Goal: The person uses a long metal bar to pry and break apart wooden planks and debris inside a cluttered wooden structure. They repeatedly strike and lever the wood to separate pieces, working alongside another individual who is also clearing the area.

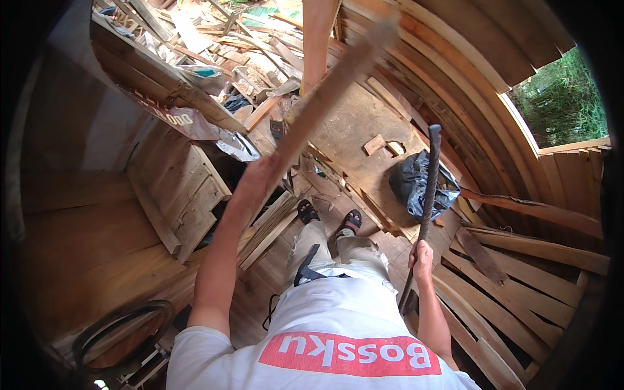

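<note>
My left hand is closed around the lower part of a long wooden plank. The plank slants up and to the right, and its far end is blurred. Closed on a dark ribbed metal bar is my right hand. The bar stands nearly upright, its upper end slightly bent, and its lower end reaches down past my hand. Behind the bar, a black plastic bag rests on a worn wooden worktop. A small wood block lies near the bag.
Scrap wood is heaped at the far left, beyond a low plank wall. Loose boards lean at the right below a window opening. A wooden panel stands at left, and black hoops lie at lower left.
</note>
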A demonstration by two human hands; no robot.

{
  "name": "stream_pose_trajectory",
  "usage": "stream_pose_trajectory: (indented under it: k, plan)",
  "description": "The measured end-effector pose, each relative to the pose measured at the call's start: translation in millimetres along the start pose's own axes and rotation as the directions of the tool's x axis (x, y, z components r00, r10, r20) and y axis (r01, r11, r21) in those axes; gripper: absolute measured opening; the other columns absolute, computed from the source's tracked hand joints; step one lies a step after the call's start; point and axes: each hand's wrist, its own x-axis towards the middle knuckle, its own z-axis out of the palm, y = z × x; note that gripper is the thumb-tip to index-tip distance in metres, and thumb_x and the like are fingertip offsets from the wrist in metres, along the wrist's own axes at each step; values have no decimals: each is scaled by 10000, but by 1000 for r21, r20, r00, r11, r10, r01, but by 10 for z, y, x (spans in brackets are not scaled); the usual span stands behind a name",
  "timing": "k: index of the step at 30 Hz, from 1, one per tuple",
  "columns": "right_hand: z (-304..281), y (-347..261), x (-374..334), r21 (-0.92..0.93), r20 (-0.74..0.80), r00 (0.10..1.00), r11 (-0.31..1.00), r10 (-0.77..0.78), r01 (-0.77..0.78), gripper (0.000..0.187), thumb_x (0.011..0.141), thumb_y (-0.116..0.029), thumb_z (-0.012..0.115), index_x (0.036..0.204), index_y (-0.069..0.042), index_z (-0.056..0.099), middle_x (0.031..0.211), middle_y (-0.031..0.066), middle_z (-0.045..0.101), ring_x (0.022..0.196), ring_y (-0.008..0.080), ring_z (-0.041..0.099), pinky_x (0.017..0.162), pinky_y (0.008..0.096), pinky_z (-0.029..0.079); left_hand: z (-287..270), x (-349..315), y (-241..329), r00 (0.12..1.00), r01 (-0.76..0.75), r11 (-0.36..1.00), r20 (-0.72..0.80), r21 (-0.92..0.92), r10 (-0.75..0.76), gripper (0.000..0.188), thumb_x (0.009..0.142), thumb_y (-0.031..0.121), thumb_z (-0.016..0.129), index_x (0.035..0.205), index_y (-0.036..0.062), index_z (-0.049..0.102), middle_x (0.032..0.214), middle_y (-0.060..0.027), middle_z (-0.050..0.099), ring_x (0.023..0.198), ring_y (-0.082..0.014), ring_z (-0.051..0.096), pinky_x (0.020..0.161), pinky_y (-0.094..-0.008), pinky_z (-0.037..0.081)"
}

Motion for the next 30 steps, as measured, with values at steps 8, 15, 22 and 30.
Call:
stream_pose_trajectory:
  k: [8, 15, 22, 30]
  plan:
    - [174, 71, 8, 23, -14, 979, 979, 202, -201, 528, 991, -537, 409, 714, -90, 461, 524, 1, 444, 389, 93, 414, 363, 245, 352, 125, 102, 814, 877, -371, 900, -405, -230, 259, 911, 863, 713, 491, 1373, -38, 417, 1201, -72, 554, 1026, -159, 543, 906, -298, 439]
    - [117, 305, -243, -160, -11, 954, 941, 301, -299, 533, 987, -515, 428, 693, -72, 466, 538, 9, 467, 435, 117, 444, 423, 285, 381, 270, 89, 403, 742, -418, 848, -661, -325, 112, 808, 954, 626, 395, 1404, -44, 362, 1300, -120, 507, 1100, -240, 524, 957, -340, 424]
    - [21, 324, -253, -319, -55, 945, 891, 323, -323, 545, 955, -507, 490, 730, -11, 511, 603, 86, 504, 610, 202, 504, 596, 390, 415, 246, -239, -318, 794, -412, 737, -608, -536, 2, 679, 961, 547, 480, 1430, 78, 337, 1319, -79, 470, 1144, -229, 495, 948, -425, 422]
    - [-77, 413, -22, -272, -73, 976, 937, 207, -220, 452, 969, -455, 501, 799, -36, 524, 616, 47, 489, 566, 159, 464, 535, 343, 380, 906, -957, -593, 873, -289, 671, -476, -683, -107, 515, 954, 464, 554, 1302, 106, 429, 1140, -46, 518, 1022, -186, 513, 875, -395, 439]
